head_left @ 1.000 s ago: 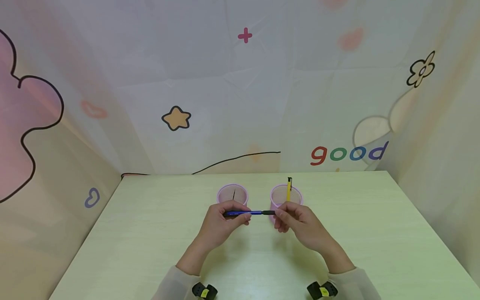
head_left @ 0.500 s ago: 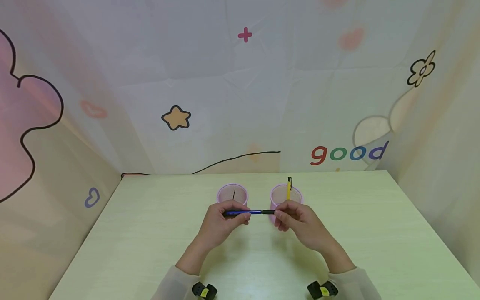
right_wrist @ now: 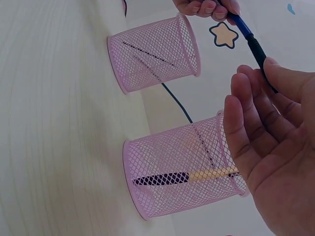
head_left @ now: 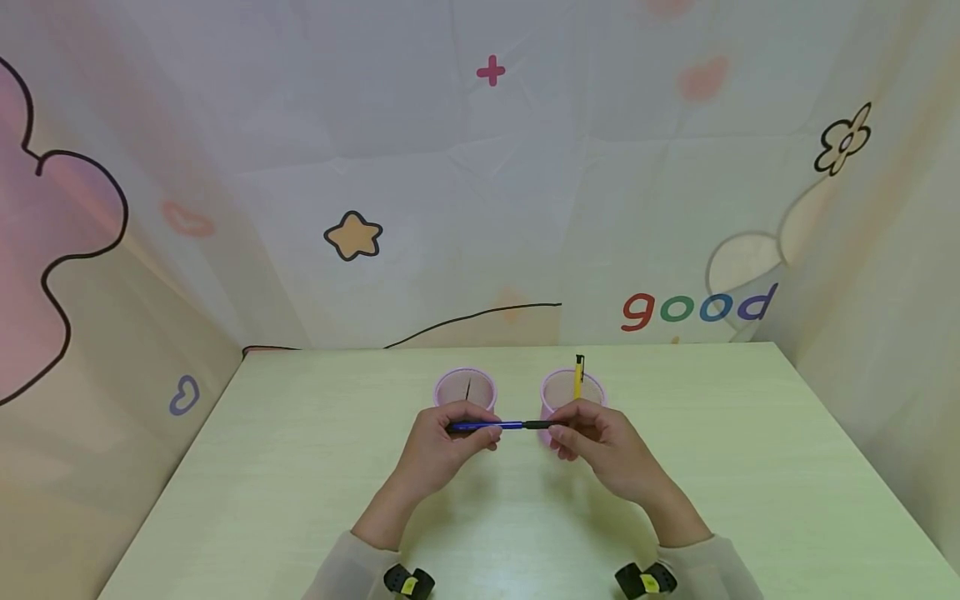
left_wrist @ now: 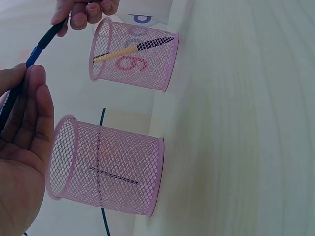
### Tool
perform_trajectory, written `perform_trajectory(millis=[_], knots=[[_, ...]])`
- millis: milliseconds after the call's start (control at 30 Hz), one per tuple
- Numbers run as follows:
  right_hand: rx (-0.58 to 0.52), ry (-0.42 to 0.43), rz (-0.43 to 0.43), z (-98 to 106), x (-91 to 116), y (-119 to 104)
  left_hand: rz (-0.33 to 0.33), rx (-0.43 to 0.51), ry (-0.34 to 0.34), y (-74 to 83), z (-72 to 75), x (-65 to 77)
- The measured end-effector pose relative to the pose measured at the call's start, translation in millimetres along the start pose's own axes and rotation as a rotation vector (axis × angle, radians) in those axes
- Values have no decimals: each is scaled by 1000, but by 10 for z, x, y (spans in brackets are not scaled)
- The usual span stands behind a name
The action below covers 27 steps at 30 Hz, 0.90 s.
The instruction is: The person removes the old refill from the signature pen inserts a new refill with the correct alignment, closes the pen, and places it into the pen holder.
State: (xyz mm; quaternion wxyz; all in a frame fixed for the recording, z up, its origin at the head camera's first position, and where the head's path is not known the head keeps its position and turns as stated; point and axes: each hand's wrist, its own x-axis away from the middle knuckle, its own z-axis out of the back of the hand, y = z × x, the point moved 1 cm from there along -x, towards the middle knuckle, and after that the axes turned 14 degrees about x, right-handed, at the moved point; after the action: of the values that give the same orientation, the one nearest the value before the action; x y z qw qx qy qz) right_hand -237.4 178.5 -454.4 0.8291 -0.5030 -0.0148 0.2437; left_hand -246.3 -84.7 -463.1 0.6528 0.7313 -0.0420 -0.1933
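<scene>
A blue pen with a black grip [head_left: 512, 425] lies level between my hands, above the table. My left hand [head_left: 444, 446] pinches its blue end between thumb and fingers. At the black end, my right hand [head_left: 603, 454] pinches it the same way. Behind the left hand stands a pink mesh pen cup [left_wrist: 110, 167] with a thin dark stick [head_left: 468, 389] in it. Another pink mesh pen cup [right_wrist: 167, 152] stands behind the right hand and holds a yellow pen with a black end [head_left: 577, 379]. In the head view both hands cover the lower parts of the cups.
A pale wood-grain table [head_left: 300, 467] spreads out around both hands. A printed cloth backdrop [head_left: 420, 183] rises at its far edge and along both sides.
</scene>
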Motion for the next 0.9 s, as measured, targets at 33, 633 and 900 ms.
perform_trajectory(millis=[33, 633, 900], knots=[[0, 2, -5, 0, 0, -4, 0, 2, 0, -1, 0, 0], [-8, 2, -37, 2, -4, -9, -23, 3, 2, -2, -3, -2], [21, -2, -44, -7, -12, 1, -22, 5, 1, -2, -3, 0]])
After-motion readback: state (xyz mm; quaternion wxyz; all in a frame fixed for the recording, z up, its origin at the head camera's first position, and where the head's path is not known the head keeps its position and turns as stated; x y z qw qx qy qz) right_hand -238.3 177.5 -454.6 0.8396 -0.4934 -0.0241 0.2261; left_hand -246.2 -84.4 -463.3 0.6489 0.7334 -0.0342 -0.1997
